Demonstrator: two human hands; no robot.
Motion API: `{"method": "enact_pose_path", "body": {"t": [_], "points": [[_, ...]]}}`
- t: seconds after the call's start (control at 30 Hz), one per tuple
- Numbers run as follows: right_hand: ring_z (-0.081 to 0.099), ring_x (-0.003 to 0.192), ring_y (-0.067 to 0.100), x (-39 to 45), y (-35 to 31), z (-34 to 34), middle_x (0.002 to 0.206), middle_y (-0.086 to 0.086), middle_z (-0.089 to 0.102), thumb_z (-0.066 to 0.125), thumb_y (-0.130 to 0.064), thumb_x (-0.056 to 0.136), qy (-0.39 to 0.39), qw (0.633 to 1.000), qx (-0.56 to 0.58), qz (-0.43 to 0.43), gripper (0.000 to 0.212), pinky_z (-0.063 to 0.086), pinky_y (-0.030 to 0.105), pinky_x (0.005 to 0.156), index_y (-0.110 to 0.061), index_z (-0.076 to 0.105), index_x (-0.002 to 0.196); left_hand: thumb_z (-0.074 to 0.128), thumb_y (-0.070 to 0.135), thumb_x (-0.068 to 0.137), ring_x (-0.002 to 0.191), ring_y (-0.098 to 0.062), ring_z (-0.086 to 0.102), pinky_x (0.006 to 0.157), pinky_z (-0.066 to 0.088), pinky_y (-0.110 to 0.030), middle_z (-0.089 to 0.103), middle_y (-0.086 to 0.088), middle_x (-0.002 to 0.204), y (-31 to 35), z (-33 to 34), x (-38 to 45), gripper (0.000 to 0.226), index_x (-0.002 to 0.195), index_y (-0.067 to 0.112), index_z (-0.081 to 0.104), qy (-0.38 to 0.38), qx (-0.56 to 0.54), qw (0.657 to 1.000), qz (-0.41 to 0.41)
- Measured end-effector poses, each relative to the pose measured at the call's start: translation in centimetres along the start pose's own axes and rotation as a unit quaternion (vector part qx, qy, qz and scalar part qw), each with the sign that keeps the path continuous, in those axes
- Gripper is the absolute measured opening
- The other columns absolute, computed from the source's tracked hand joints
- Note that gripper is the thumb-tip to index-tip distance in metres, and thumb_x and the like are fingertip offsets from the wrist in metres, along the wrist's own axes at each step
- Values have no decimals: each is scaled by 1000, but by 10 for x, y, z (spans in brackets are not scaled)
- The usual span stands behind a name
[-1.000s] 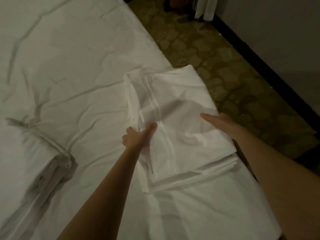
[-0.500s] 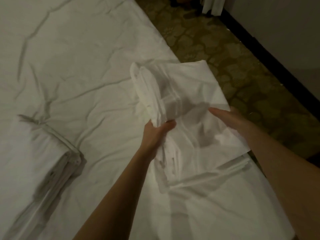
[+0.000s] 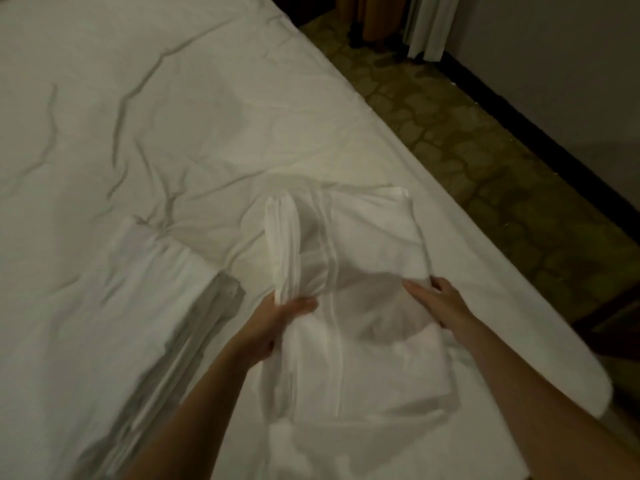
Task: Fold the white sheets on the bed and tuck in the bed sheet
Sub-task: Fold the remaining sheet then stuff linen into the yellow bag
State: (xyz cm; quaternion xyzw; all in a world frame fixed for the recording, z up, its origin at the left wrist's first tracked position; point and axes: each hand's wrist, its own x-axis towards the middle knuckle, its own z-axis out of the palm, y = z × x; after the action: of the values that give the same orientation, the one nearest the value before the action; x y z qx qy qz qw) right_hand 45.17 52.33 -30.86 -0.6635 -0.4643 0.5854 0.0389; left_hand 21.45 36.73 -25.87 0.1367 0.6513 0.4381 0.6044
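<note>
Change: since a second ago the folded white sheet (image 3: 360, 306) has gone from lying flat near the bed's right edge to having its left edge lifted and bunched into an upright roll; both hands sit lower in the frame.
Left hand (image 3: 277, 323): fingers and thumb curled round the bunched left edge of the sheet, gripping it just below centre of the frame.
Right hand (image 3: 438, 301): fingers fairly straight, lying on the sheet's right side with the thumb at its edge (whether it pinches a layer or merely presses, I cannot tell).
Folded white sheet: centre to lower centre of the frame, its near part resting on the bed sheet (image 3: 173, 116), its far left edge raised.
Second folded stack (image 3: 138, 323): lower left of the frame, flat on the bed, blurred, apart from both hands.
Bed sheet: wrinkled, covering the mattress across the left and centre.
Floor (image 3: 485, 161): patterned carpet, upper right, beside a dark baseboard (image 3: 554, 154).
Curtain (image 3: 429, 26): pale, hanging at the top right.
</note>
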Motion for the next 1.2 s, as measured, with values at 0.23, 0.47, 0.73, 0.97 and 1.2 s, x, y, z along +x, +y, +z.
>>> {"method": "enact_pose_path", "body": {"t": [0.23,0.47,0.73,0.97,1.2], "points": [[60,81,11,-76,76,93,110,4,61,78,-36,77,-23,994,84,59,54,43,23,59,-17,51,119,74,28,79,99,-26,69,80,55,-35,72,-11,106,-117,-107,-82,43,116,9,64,46,-18,996,-71],[65,100,22,-108,114,126,113,7,68,83,-48,59,-35,992,104,67,79,50,36,94,-10,61,125,72,72,58,105,-18,65,98,48,-42,70,3,112,-165,-151,-80,83,122,20,64,58,151,984,-71],[65,98,17,-110,105,127,113,4,68,65,-25,87,-115,980,147,69,45,53,28,72,-17,55,130,77,73,53,118,-19,57,99,48,-46,55,5,133,-182,-155,-62,108,142,29,35,71,192,978,-35],[63,98,20,-149,82,125,118,6,64,76,-12,70,-94,983,155,-1,73,52,31,76,-17,46,136,71,33,72,107,-14,57,83,44,-11,57,-1,117,-124,-151,-83,70,130,8,43,14,272,959,78],[69,92,12,-226,65,150,122,5,64,62,4,82,-24,953,280,-109,61,57,22,67,-15,45,137,73,41,73,118,-21,53,103,42,-40,53,4,127,-26,-186,-116,75,136,21,37,-50,359,923,128]]}}
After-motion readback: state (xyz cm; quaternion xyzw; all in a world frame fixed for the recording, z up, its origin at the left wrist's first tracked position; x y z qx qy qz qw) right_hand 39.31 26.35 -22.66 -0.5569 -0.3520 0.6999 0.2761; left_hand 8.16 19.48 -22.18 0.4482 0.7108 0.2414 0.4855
